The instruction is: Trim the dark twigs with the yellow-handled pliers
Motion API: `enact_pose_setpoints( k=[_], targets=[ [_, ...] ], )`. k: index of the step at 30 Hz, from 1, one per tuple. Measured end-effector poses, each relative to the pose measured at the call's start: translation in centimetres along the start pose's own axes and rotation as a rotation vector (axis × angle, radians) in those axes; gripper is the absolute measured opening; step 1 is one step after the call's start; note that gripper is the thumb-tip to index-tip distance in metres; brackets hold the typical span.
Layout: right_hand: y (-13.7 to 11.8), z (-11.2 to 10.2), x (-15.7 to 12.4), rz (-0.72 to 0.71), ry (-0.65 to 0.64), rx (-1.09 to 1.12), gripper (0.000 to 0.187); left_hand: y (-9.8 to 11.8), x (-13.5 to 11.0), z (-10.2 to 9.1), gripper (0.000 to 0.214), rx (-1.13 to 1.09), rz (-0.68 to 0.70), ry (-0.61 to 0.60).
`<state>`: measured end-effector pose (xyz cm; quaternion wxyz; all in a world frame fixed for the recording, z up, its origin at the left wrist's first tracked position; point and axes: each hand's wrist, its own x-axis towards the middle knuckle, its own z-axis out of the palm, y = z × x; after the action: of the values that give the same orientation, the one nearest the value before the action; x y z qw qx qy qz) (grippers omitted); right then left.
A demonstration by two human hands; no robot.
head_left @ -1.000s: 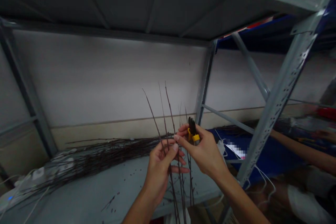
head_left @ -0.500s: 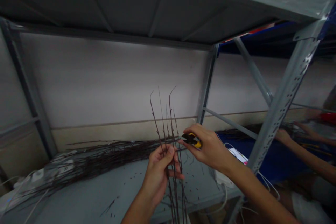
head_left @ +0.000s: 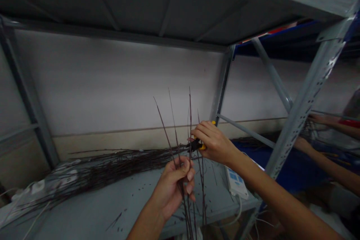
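My left hand (head_left: 173,187) is closed around a small bunch of thin dark twigs (head_left: 176,131) that stand upright in front of me. My right hand (head_left: 213,143) grips small cutters with yellow handles (head_left: 198,145), their dark jaws at one of the twigs just above my left hand. The twig tips reach up in front of the pale wall.
A long pile of the same dark twigs (head_left: 95,168) lies on the grey metal shelf (head_left: 118,210). A white power strip (head_left: 235,182) sits at the shelf's right end. Shelf uprights (head_left: 303,105) stand to the right, and another person's arms (head_left: 332,165) work beyond them.
My right hand has brought the cutters left and slightly up, onto a twig. My left hand has tightened on the bunch, and the twigs have shifted a little.
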<state>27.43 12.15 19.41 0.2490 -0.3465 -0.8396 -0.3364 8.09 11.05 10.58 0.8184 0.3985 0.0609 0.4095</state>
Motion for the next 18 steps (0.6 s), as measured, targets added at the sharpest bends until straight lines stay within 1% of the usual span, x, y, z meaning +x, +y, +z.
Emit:
enact_pose_setpoints(
  k=[3,6,9,11,15,18],
  targets=[
    [-0.16,0.26,-0.13,0.001,0.036,0.031,0.015,0.11,-0.01,0.01,0.014,-0.047,0.01,-0.006],
    [-0.08,0.58,-0.4,0.047,0.105,0.074,0.013,0.16,-0.04,-0.03,0.014,-0.082,0.018,-0.011],
    [-0.01,0.69,-0.42,0.06,0.161,0.099,0.009,0.1,-0.09,-0.08,0.017,-0.095,0.015,-0.011],
    [-0.12,0.58,-0.19,0.054,0.16,0.098,0.009,0.05,-0.13,-0.03,0.018,-0.098,0.012,-0.019],
    [-0.5,0.31,0.42,0.043,0.119,0.085,0.01,0.12,-0.23,0.21,0.021,-0.091,-0.007,-0.028],
    [-0.6,0.53,0.48,0.014,0.112,0.082,0.011,0.18,-0.28,0.31,0.024,-0.091,-0.012,-0.023]
  ],
)
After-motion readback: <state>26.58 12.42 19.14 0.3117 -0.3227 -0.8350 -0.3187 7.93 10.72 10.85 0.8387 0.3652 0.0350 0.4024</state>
